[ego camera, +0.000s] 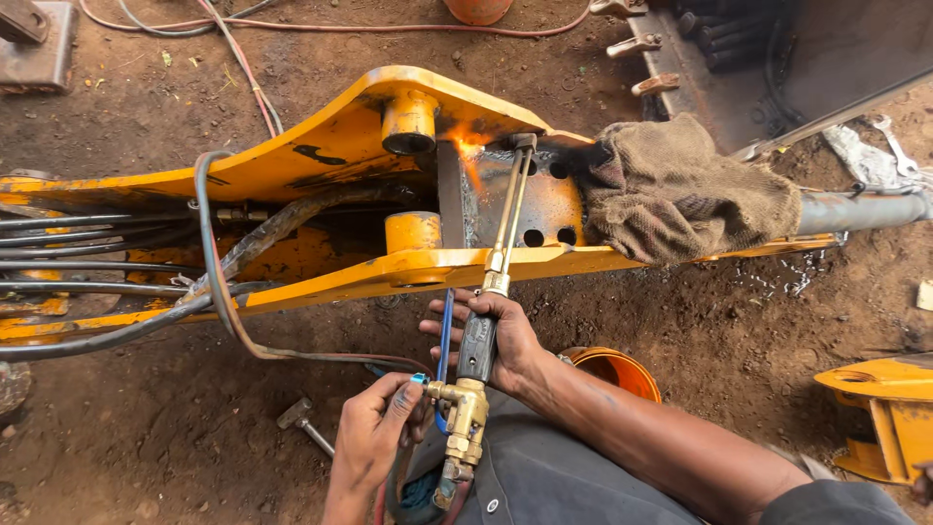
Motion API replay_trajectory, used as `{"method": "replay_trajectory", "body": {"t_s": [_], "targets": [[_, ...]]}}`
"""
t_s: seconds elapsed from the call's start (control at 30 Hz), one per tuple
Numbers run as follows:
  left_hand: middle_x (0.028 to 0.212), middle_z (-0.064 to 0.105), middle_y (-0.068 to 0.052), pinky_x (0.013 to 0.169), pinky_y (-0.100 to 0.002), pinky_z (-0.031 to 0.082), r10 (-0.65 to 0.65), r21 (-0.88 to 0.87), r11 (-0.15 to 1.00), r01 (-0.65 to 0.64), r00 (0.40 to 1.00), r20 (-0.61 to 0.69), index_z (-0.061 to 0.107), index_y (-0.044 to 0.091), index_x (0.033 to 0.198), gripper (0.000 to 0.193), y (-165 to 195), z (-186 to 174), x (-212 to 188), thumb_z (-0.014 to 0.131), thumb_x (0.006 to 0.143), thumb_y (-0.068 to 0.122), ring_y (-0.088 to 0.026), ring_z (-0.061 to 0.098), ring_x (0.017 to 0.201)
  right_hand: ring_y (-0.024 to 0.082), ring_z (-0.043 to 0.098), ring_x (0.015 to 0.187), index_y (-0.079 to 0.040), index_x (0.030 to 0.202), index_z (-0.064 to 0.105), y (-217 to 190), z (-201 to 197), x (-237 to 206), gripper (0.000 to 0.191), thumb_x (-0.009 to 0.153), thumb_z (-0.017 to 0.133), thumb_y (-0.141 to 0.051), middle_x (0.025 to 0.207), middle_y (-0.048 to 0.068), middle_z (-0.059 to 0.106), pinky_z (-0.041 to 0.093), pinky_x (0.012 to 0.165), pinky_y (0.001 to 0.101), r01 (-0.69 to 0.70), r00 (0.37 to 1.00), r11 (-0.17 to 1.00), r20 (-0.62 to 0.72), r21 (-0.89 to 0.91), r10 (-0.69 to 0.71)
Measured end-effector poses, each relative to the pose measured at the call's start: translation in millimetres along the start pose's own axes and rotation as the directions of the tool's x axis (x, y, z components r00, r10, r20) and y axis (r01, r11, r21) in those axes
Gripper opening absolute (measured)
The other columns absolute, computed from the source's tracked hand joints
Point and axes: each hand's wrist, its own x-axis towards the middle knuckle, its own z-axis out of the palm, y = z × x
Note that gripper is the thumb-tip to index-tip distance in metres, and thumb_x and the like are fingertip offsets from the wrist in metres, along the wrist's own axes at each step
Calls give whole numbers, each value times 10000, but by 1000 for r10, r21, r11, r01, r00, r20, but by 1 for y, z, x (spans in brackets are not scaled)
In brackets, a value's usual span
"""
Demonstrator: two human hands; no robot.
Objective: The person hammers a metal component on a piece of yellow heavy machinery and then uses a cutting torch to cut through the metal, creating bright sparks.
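My right hand (498, 340) grips the black handle of a brass cutting torch (503, 228). The torch's long tubes reach up to a grey steel block (501, 199) inside a yellow machine arm (321, 146). An orange flame (469, 146) burns at the torch tip against that block. My left hand (374, 437) pinches a small valve knob (420, 380) at the torch's brass base, where blue and red hoses join. A brown cloth (680, 190) is draped over the arm to the right of the block.
Black hydraulic hoses (97, 272) run along the arm's left side. An orange bucket (614, 369) sits by my knee, a hammer (301, 420) lies on the dirt, and a yellow part (884, 408) is at right. An excavator bucket (739, 49) stands top right, wrenches (894, 146) beside it.
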Motion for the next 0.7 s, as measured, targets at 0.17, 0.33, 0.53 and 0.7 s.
{"method": "replay_trajectory", "body": {"t_s": [0.17,0.33,0.53,0.7], "targets": [[661,630,-53,453,-263,449,-36,-115,992,44,997,70,708,-45,934,399,-17,-7,7,590,1002,330,-139,629,528,369,685,1138,-62,1375,430,5,0,-3,574,827,520,-209,1305,180,641,613,827,541,3,1000,1000,23,2,-3],[714,665,-76,438,-282,472,-270,-251,924,289,957,106,688,41,993,286,-40,6,17,489,1019,244,-170,630,517,365,684,1140,-62,1374,450,6,2,-4,556,841,505,-214,1309,171,650,613,840,534,10,999,1000,54,-5,-9],[927,729,-79,699,-299,597,-116,-410,891,194,971,208,707,-42,1077,206,-66,18,18,555,1012,81,-141,698,789,356,672,1158,-81,1341,464,8,-5,-1,490,888,496,-266,1333,157,632,601,845,548,-2,997,1000,80,-27,4],[999,738,-88,817,-311,588,-56,-561,803,202,962,267,691,-47,1119,206,-66,14,18,571,1005,75,-159,713,885,355,685,1157,-48,1334,509,12,-8,3,497,887,487,-264,1357,167,644,609,863,541,6,997,1000,72,-17,-5]]}}
